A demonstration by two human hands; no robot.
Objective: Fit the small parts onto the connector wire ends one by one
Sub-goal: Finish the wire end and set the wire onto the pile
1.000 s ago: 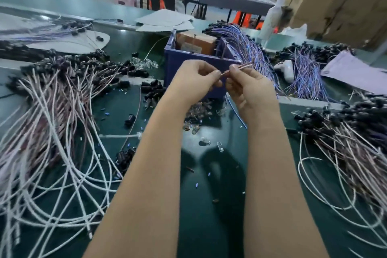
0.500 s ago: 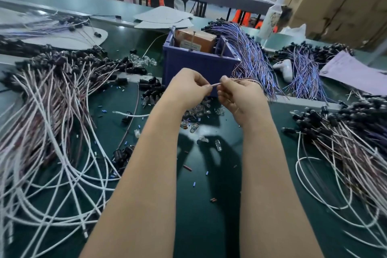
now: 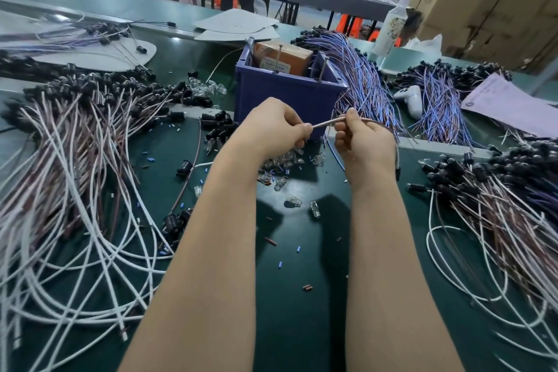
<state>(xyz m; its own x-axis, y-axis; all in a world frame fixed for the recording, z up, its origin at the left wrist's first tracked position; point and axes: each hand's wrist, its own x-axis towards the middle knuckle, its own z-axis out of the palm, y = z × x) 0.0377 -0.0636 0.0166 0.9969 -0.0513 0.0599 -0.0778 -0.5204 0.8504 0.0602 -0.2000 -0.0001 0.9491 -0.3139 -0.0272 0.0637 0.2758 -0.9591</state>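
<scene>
My left hand (image 3: 271, 127) and my right hand (image 3: 362, 142) hold one thin pinkish-white connector wire (image 3: 327, 122) stretched between them above the green table. My left fingertips pinch the wire's left end; any small part there is hidden by the fingers. My right thumb and forefinger pinch the wire further right, and it loops behind that hand down past the wrist to a black connector (image 3: 398, 174). Small clear bulbs (image 3: 290, 160) lie in a loose heap just under my hands, and tiny blue and brown sleeves (image 3: 298, 249) are scattered nearer me.
A blue bin (image 3: 283, 93) holding a brown box stands just behind my hands. Large bundles of white and brown wires with black sockets lie left (image 3: 75, 136) and right (image 3: 498, 199). Purple wire bundles (image 3: 362, 78), a white bottle (image 3: 389, 30) and a paper sheet (image 3: 507, 106) sit further back.
Both hands have dropped lower toward the table and moved apart, so a longer stretch of wire now shows between them.
</scene>
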